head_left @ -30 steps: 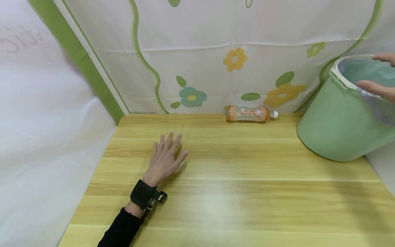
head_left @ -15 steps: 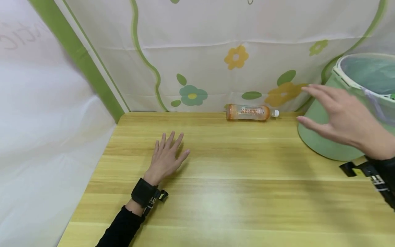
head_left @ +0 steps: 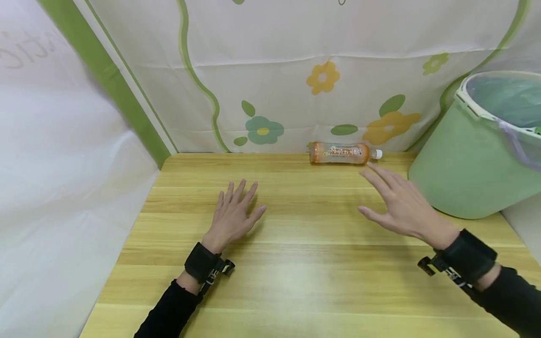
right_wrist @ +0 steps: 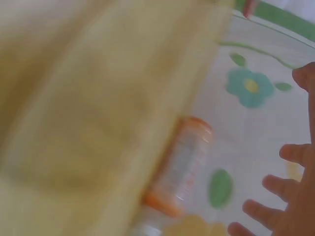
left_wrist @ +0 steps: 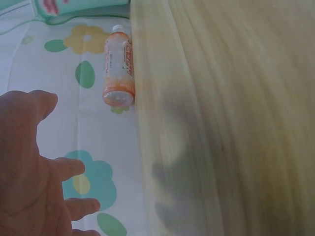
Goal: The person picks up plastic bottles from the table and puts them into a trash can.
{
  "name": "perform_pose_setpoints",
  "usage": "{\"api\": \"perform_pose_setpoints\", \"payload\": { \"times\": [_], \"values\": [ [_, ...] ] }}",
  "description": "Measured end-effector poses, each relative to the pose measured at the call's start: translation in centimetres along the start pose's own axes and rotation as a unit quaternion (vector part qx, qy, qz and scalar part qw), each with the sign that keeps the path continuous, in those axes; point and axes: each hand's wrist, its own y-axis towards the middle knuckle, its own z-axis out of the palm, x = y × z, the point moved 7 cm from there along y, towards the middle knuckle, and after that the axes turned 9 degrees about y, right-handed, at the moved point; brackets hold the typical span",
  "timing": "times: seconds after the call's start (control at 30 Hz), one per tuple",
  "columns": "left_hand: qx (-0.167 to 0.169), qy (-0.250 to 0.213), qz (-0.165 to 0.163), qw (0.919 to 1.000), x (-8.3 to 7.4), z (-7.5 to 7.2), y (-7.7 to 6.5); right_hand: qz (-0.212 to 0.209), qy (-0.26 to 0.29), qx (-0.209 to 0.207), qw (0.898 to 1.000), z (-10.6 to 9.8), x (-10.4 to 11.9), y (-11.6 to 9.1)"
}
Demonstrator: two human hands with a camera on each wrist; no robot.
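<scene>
A clear plastic bottle point(head_left: 340, 153) with orange bands and a white cap lies on its side at the table's back edge, against the flowered cloth. Just in front of its cap end is my right hand point(head_left: 401, 206), fingers spread, holding nothing and apart from the bottle as far as the head view shows. My left hand point(head_left: 232, 216) is over the left half of the table, fingers splayed, with nothing in it. In the left wrist view the bottle point(left_wrist: 118, 69) appears beyond the thumb; the right wrist view shows the bottle point(right_wrist: 179, 167) blurred.
A light green bin point(head_left: 469, 159) with a clear liner stands at the table's right rear; something green shows inside it. The flowered cloth point(head_left: 270, 84) hangs behind the wooden table point(head_left: 296, 277), and a white sheet point(head_left: 63, 188) is on the left.
My right hand has come from the bin's mouth leftward and down, to just in front of the bottle. My left hand has shifted slightly right; the bottle stays in place.
</scene>
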Motion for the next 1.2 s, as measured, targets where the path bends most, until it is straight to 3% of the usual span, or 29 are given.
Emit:
{"api": "perform_pose_setpoints", "payload": {
  "times": [0.2, 0.43, 0.83, 1.2],
  "values": [
    [0.008, -0.001, 0.006, 0.9999, -0.6, 0.1, 0.3, 0.026, 0.005, 0.023, 0.999, 3.7, -0.3, -1.9],
    [0.008, -0.004, 0.04, 0.9992, -2.3, 0.1, 2.0, 0.045, 0.021, 0.039, 0.998, 5.8, -0.3, -3.2],
    [-0.028, 0.01, 0.088, 0.9957, -5.7, -1.0, 7.3, 0.056, 0.023, 0.051, 0.997, 6.6, 0.0, -3.8],
    [-0.021, 0.074, 0.129, 0.9887, -9.3, -0.9, 12.5, 0.063, 0.017, 0.047, 0.997, 6.6, 0.6, -4.3]
  ]
}}
